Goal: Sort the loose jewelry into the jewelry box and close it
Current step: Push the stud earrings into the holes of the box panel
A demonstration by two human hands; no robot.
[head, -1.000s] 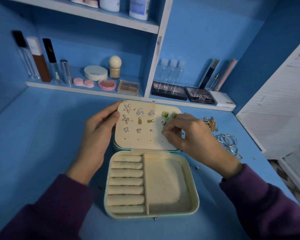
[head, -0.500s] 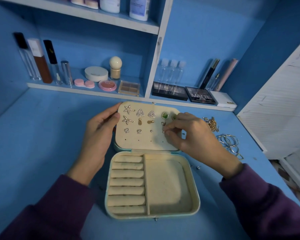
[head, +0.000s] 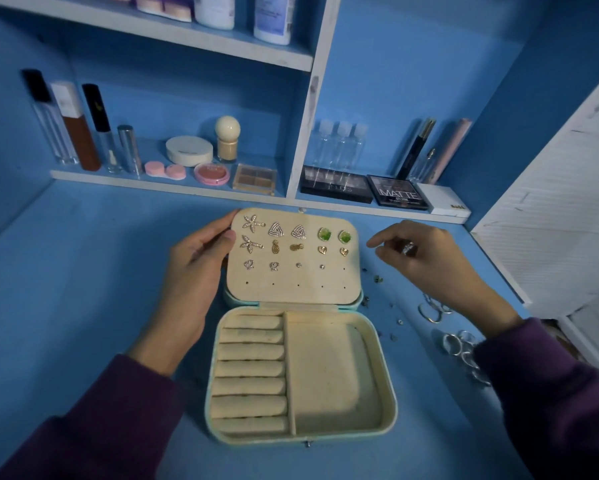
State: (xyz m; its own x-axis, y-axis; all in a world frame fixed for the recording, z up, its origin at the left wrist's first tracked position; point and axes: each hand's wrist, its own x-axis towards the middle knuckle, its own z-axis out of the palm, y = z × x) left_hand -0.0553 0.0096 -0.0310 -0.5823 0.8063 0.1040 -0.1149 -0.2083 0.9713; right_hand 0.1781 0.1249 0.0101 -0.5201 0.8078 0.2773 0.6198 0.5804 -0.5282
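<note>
Head view — right sleeve (head: 550,393) partly hides loose rings (head: 455,344) (palettes (head: 336,188) shelved behind).

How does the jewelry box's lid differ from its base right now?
The lid stands tilted open, steadied by the left hand; the base lies flat on the table. The lid carries rows of earrings; the base's ring rolls and side compartment hold no jewelry. Both are lined in cream.
</note>
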